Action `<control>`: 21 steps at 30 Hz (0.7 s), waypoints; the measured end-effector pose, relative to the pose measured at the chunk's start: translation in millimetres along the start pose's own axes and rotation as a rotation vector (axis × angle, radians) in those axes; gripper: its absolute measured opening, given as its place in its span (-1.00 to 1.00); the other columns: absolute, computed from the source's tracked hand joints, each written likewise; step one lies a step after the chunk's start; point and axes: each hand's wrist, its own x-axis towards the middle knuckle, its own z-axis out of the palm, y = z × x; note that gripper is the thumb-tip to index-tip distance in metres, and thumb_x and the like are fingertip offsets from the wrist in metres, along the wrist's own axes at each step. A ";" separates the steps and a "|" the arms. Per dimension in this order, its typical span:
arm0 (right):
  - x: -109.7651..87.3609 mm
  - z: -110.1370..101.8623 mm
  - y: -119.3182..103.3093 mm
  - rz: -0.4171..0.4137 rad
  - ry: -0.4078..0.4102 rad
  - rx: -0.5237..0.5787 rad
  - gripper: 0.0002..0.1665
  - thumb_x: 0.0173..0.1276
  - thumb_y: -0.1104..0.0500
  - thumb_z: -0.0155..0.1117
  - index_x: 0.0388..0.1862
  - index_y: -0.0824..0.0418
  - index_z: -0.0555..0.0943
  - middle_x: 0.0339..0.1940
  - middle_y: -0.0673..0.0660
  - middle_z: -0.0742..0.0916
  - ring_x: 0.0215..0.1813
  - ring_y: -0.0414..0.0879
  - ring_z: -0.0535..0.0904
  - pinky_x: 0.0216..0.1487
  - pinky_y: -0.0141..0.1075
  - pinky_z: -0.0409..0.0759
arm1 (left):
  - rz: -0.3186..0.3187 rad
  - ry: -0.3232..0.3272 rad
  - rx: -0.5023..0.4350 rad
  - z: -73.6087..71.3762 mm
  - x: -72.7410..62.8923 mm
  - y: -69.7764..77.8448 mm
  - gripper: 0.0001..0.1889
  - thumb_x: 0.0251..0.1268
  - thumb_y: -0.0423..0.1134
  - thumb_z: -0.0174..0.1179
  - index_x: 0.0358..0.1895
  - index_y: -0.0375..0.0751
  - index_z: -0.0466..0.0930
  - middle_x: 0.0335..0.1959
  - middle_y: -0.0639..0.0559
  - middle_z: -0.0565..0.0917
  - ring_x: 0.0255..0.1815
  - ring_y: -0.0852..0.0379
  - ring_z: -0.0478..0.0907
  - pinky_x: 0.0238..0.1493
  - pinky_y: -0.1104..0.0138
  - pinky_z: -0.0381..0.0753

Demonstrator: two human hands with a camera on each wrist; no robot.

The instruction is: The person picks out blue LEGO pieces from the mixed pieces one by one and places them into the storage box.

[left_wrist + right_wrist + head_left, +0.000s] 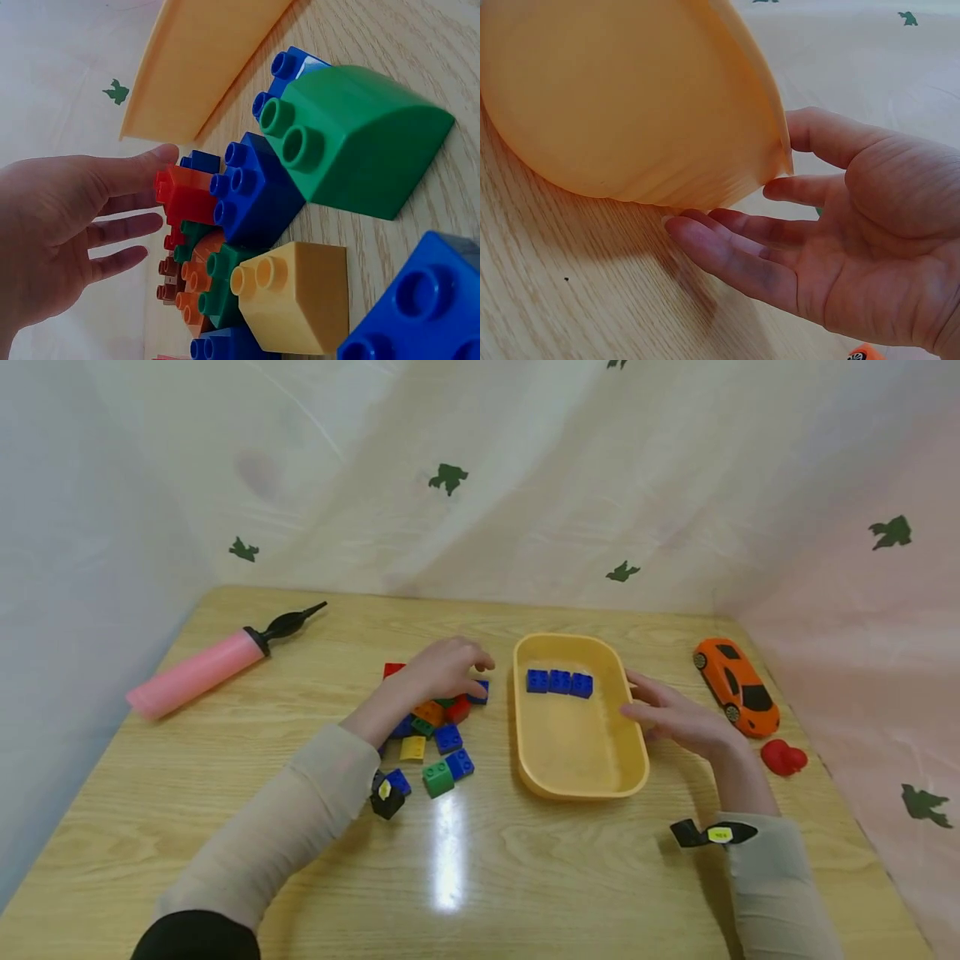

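Note:
My left hand (446, 670) reaches over a pile of toy building bricks, fingers loosely extended. Its thumb tip is right at a blue brick (481, 697) on the pile's right edge. In the left wrist view, a red brick (187, 195) stands in front of that blue one, close to the thumb. My right hand (678, 718) holds the right side of a yellow plastic tray (577, 747), thumb at the rim and fingers along the outer wall, as the right wrist view shows. Inside the tray, three blue bricks (559, 682) lie in a row near the far end.
Nearer me lie a green brick (438, 779), a yellow brick (412, 748) and more blue ones. A pink hand pump (202, 675) lies at the left. Beyond the right hand are an orange toy car (738, 687) and a small red toy (783, 757). A curtain (525, 510) hangs behind the table.

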 end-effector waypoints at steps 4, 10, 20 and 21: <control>0.7 -0.1 -1.0 0.004 -0.002 0.002 -0.08 0.60 -0.05 0.13 0.74 -0.13 -0.11 0.73 0.28 0.10 0.45 0.26 0.47 0.27 0.11 0.66 | -0.014 -0.032 0.000 1.8 -1.9 -1.9 -0.49 0.33 -0.06 0.41 0.28 -0.16 0.63 0.18 -0.08 0.71 0.27 -0.08 0.56 0.38 0.08 0.54; 0.0 0.6 -2.8 0.004 -0.001 0.004 -0.09 0.60 -0.05 0.13 0.74 -0.13 -0.10 0.72 0.28 0.11 0.42 0.25 0.50 0.25 0.09 0.68 | -0.026 -0.037 -0.005 5.2 -2.1 -3.4 -0.51 0.31 -0.06 0.43 0.24 -0.17 0.67 0.15 -0.09 0.72 0.21 -0.06 0.59 0.34 0.09 0.56; -1.2 1.6 -2.2 0.001 0.006 0.005 -0.10 0.60 -0.05 0.13 0.74 -0.13 -0.08 0.71 0.28 0.15 0.41 0.23 0.51 0.23 0.07 0.69 | -0.031 -0.060 0.006 7.9 1.3 -4.2 -0.57 0.35 -0.10 0.40 0.22 -0.16 0.69 0.17 -0.08 0.73 0.23 -0.06 0.62 0.36 0.07 0.57; -1.4 1.7 -2.1 0.002 0.007 0.005 -0.10 0.60 -0.05 0.14 0.74 -0.13 -0.08 0.71 0.28 0.14 0.42 0.24 0.50 0.23 0.07 0.68 | -0.029 -0.058 0.009 8.0 1.6 -4.3 -0.57 0.35 -0.10 0.39 0.22 -0.16 0.69 0.17 -0.08 0.73 0.23 -0.06 0.62 0.36 0.07 0.57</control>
